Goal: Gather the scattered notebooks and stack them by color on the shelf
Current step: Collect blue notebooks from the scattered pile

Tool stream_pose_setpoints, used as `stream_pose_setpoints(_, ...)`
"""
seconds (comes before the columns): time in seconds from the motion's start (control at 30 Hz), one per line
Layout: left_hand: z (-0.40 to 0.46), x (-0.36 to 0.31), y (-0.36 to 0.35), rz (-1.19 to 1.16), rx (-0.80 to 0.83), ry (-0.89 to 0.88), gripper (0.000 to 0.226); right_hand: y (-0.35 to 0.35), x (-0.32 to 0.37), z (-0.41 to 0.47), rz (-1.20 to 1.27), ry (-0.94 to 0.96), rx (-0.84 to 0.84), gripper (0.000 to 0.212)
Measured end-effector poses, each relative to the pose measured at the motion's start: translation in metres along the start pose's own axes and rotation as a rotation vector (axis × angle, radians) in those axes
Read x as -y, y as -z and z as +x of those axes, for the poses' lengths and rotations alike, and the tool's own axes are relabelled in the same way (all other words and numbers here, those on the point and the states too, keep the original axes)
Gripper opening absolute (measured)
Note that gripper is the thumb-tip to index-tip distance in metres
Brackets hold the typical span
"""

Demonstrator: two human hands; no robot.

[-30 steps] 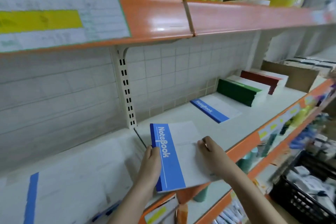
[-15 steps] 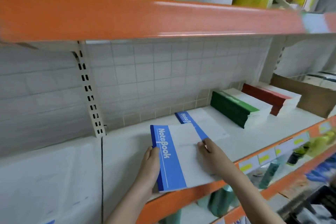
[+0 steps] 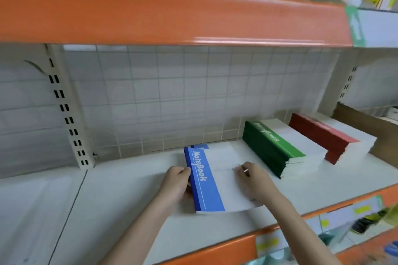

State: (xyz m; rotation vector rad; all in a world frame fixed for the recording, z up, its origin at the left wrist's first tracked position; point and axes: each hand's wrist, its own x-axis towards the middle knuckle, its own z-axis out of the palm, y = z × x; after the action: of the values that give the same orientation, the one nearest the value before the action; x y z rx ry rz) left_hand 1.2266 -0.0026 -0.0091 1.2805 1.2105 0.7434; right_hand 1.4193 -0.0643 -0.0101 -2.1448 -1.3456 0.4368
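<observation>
From the head camera, looking down into the shelf, the person has a blue notebook between both hands, its long axis running from the front lip back toward the tiled wall, blue spine strip on the left. The left hand grips the spine edge, thumb on top and fingers curled under as far as I can see; the right hand holds the white right side of the cover, fingers bent onto it, a ring showing. So each grip is closed on the book, one at either long edge. The book sits low over the shelf, and whether it touches I cannot tell. Just past its far end peeks the corner of another blue notebook lying flat against the wall, so the target lies straight ahead along the book's own axis, equally near to both hands. To the right stands a green stack, and beyond it a red stack. I judge the coming move is a short forward slide to square blue on blue.
</observation>
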Motion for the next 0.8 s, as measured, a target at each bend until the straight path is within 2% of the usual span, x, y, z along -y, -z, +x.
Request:
stream_pose_setpoints(0.2, 0.036, -0.005, -0.025, 0.149, -0.032, -0.030, 0.025, 0.011, -0.008, 0.042, -0.036, 0.019, 0.001, 0.032)
stream_pose_setpoints(0.5, 0.056, 0.001, -0.033, 0.460, -0.174, -0.148, 0.043, 0.001, -0.013, 0.070, -0.060, 0.040, 0.020, 0.034)
stream_pose_setpoints(0.63, 0.055, 0.003, -0.034, 0.489, -0.156, -0.180, 0.026, 0.003, -0.015, 0.074, -0.063, 0.078, 0.027, 0.031)
stream_pose_setpoints(0.8, 0.056, 0.010, -0.034, 0.482, -0.145, -0.200, 0.020, 0.003, -0.022, 0.082, -0.071, 0.124, 0.034, 0.029)
